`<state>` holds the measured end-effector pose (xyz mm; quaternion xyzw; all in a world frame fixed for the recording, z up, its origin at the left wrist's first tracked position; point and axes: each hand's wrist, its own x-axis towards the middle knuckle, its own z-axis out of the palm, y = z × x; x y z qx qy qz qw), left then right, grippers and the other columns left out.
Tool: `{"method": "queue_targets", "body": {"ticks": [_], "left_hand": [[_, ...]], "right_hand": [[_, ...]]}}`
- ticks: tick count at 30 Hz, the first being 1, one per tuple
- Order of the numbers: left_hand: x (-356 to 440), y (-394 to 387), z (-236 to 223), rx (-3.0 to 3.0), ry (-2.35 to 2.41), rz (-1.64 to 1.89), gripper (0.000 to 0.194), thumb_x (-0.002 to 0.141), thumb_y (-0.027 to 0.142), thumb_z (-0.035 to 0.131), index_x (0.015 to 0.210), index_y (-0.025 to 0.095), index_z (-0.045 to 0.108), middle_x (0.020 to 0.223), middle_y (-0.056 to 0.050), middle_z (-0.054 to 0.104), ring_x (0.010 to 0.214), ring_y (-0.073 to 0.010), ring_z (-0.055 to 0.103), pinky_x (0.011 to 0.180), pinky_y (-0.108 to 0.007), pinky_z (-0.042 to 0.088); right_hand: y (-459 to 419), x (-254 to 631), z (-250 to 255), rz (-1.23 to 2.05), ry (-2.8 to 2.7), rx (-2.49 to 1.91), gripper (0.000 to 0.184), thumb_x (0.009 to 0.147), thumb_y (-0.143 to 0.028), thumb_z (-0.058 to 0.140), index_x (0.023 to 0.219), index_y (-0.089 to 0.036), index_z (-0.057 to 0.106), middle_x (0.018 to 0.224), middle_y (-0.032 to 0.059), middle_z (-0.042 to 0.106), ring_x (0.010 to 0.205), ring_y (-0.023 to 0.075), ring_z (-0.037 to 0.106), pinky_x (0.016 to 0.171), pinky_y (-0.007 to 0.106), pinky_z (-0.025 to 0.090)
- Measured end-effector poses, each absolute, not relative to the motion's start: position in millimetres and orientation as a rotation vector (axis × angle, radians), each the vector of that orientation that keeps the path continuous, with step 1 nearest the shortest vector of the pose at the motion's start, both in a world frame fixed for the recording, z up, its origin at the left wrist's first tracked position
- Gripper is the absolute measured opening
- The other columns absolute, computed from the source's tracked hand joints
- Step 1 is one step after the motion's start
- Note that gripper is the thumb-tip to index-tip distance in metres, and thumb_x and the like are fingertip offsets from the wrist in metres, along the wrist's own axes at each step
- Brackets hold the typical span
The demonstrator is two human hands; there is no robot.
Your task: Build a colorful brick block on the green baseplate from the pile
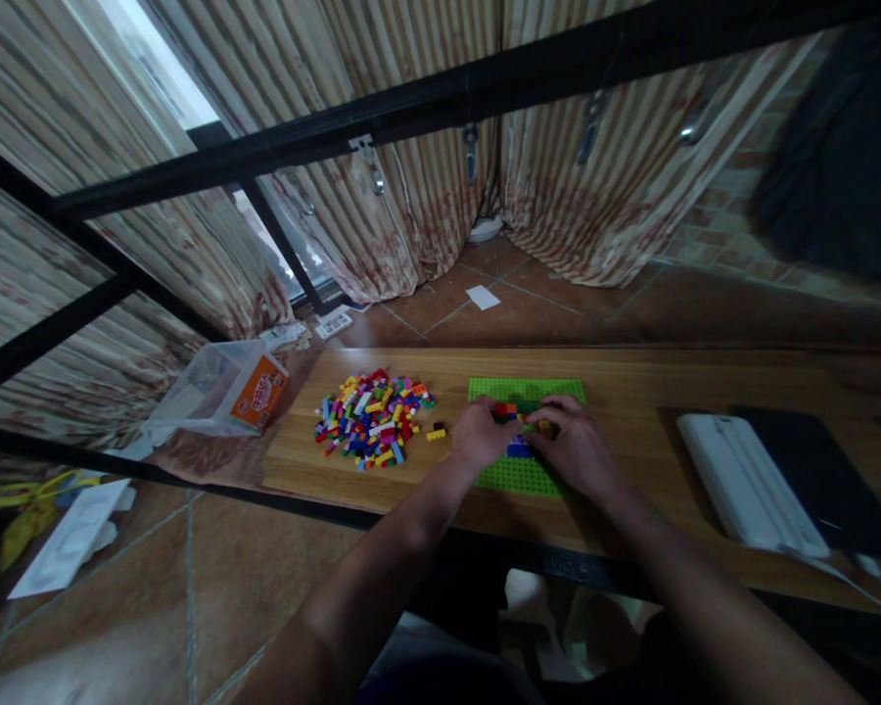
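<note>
Squinting first at the clear plastic bin [180, 426] off the left end of the wooden table [631, 377]: orange label [259, 392] on the end facing the table, chunky white characters across it, way too small and blurry to read. Same deal with the little white card [333, 324] down on the floor, dark printing on it but can't make out a word. Also on the tiles, near the striped curtains [426, 230], a white sheet of paper [483, 298]. Crossing right in front of those curtains, a black metal bar [426, 110] with shiny hooks hanging off it. Over on the right of the table, a long white device [750, 480] trailing a cable, just beside a flat dark pad [829, 480]. Mid-table, a green baseplate [518, 478] with a cluster of colored bricks [518, 449] on it, partly hidden by the left hand [480, 438] and right hand [577, 447]. Fingers bent inward on both, only narrow gaps at the tips, right around those bricks; can't tell whether actually pinching one. To the left, a big pile of toy bricks [367, 421], plus a yellow brick [436, 434] between pile and baseplate.
</note>
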<state>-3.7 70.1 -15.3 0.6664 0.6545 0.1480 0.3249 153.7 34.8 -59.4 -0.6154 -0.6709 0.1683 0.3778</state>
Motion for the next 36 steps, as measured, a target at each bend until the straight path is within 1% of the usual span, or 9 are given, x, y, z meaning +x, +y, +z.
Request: {"method": "queue_targets", "body": {"ticks": [4,7,12,19,24,26,29,33,36], "left_hand": [[1.5,71.0,-15.2,1.77,1.771,0.343,0.039,0.073,0.042,0.068,0.103,0.017,0.067,0.098,-0.01,0.072,0.092,-0.0246,0.067,0.077,-0.031,0.051],[3.6,72.6,-16.4,1.759,1.792,0.349,0.039,0.073,0.042,0.068,0.102,0.017,0.067,0.097,-0.009,0.071,0.091,-0.0242,0.067,0.077,-0.032,0.051],[3.9,73.5,-15.8,1.754,1.781,0.346,0.037,0.073,0.04,0.068,0.101,0.017,0.067,0.095,-0.009,0.072,0.091,-0.024,0.067,0.077,-0.031,0.051],[4.0,73.4,-12.3,1.731,1.787,0.317,0.041,0.073,0.039,0.07,0.108,0.018,0.066,0.099,-0.009,0.071,0.098,-0.0239,0.066,0.079,-0.03,0.049],[6.7,73.8,-13.0,1.735,1.775,0.326,0.04,0.075,0.037,0.069,0.107,0.013,0.064,0.103,-0.014,0.07,0.101,-0.0272,0.065,0.083,-0.034,0.048],[7.7,74.5,-13.0,1.745,1.771,0.327,0.039,0.075,0.035,0.069,0.105,0.012,0.063,0.103,-0.015,0.069,0.101,-0.0286,0.065,0.084,-0.035,0.048],[7.8,76.7,-12.3,1.748,1.777,0.282,0.04,0.074,0.034,0.069,0.107,0.013,0.063,0.105,-0.015,0.069,0.102,-0.0287,0.065,0.084,-0.035,0.05],[5.2,78.0,-10.6,1.784,1.738,0.236,0.045,0.074,0.039,0.069,0.111,0.014,0.062,0.108,-0.014,0.069,0.103,-0.0276,0.066,0.082,-0.033,0.051],[-0.8,69.7,-9.2,1.816,1.713,0.36,0.049,0.079,0.041,0.065,0.119,0.013,0.059,0.113,-0.014,0.068,0.106,-0.0249,0.064,0.087,-0.031,0.049]], "right_hand": [[35.2,152.2,-58.6,0.413,-1.7,-1.573,0.013,0.075,-0.032,0.066,0.084,-0.025,0.071,0.108,0.0075,0.058,0.104,0.0262,0.058,0.093,0.046,0.048],[35.4,154.2,-56.2,0.443,-1.699,-1.569,0.016,0.075,-0.034,0.066,0.086,-0.024,0.071,0.108,0.0078,0.058,0.103,0.0261,0.059,0.093,0.045,0.048],[37.0,161.8,-55.6,0.545,-1.666,-1.545,0.024,0.082,-0.039,0.057,0.094,-0.023,0.069,0.104,0.0087,0.062,0.1,0.0255,0.06,0.093,0.047,0.048],[39.8,161.8,-64.1,0.556,-1.537,-1.629,0.03,0.077,-0.046,0.062,0.094,-0.023,0.07,0.097,0.0074,0.064,0.089,0.0244,0.061,0.085,0.045,0.05],[42.0,158.8,-64.6,0.561,-1.521,-1.66,0.032,0.075,-0.047,0.063,0.094,-0.021,0.07,0.092,0.0076,0.062,0.081,0.0233,0.06,0.077,0.042,0.05],[43.2,158.2,-63.4,0.567,-1.545,-1.673,0.034,0.076,-0.045,0.063,0.097,-0.02,0.071,0.093,0.0087,0.062,0.081,0.0234,0.059,0.077,0.042,0.05],[44.4,158.7,-62.1,0.597,-1.567,-1.679,0.033,0.076,-0.044,0.062,0.098,-0.019,0.071,0.095,0.009,0.062,0.082,0.0235,0.06,0.079,0.043,0.049],[43.8,161.3,-62.2,0.655,-1.561,-1.636,0.036,0.076,-0.048,0.063,0.098,-0.02,0.071,0.098,0.0081,0.064,0.084,0.0231,0.06,0.08,0.042,0.049],[41.9,164.1,-62.3,0.668,-1.535,-1.592,0.038,0.079,-0.051,0.06,0.099,-0.02,0.071,0.1,0.0089,0.066,0.087,0.0232,0.062,0.082,0.042,0.05]]}}
